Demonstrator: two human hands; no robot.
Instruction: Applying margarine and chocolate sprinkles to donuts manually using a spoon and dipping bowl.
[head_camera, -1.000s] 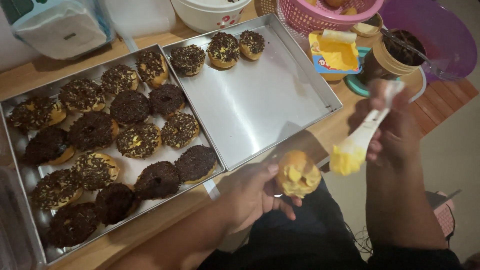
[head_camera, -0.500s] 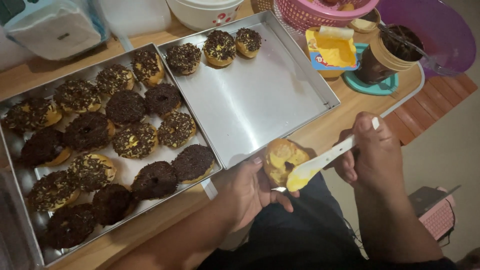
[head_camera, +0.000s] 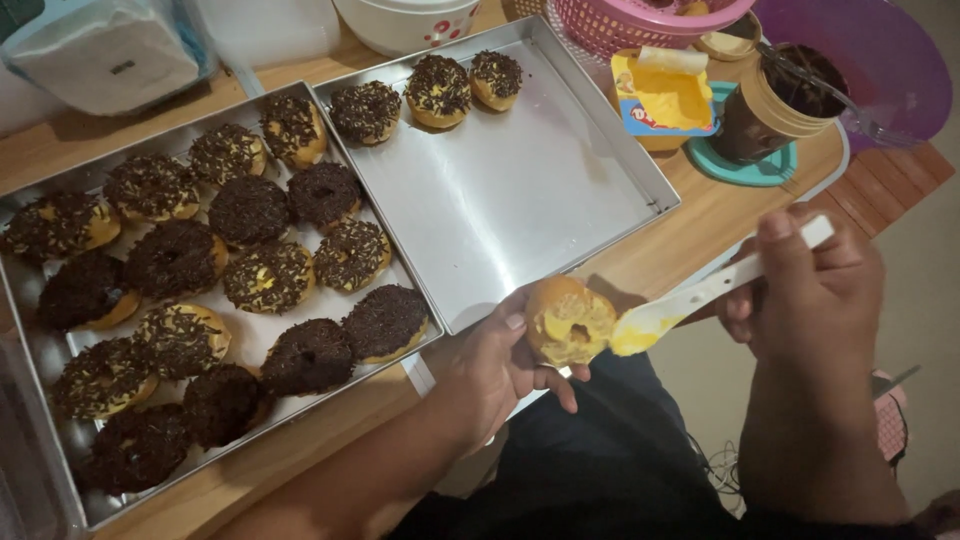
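You sit at a wooden table (head_camera: 700, 225) bearing two steel trays (head_camera: 520, 200) of sprinkled doughnuts (head_camera: 250, 210). Your left hand (head_camera: 490, 370) grips a plain doughnut (head_camera: 568, 320); your right hand (head_camera: 815, 290) pinches a white plastic spreader (head_camera: 700, 295) against it

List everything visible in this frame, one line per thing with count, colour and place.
plain doughnut: one, golden with yellow spread, held in front of the table edge
spatula: one, white, yellow spread on its tip, touching the plain doughnut
left tray: one, silver, about fifteen chocolate-sprinkled doughnuts
right tray: one, silver, three sprinkled doughnuts at its far edge
spread tub: one, yellow, open, right of the right tray
jar: one, dark contents, on a teal lid
basket: one, pink, far edge
bowl: one, purple, far right
table: one, wooden
left hand: grip on the plain doughnut
right hand: grip on the spatula
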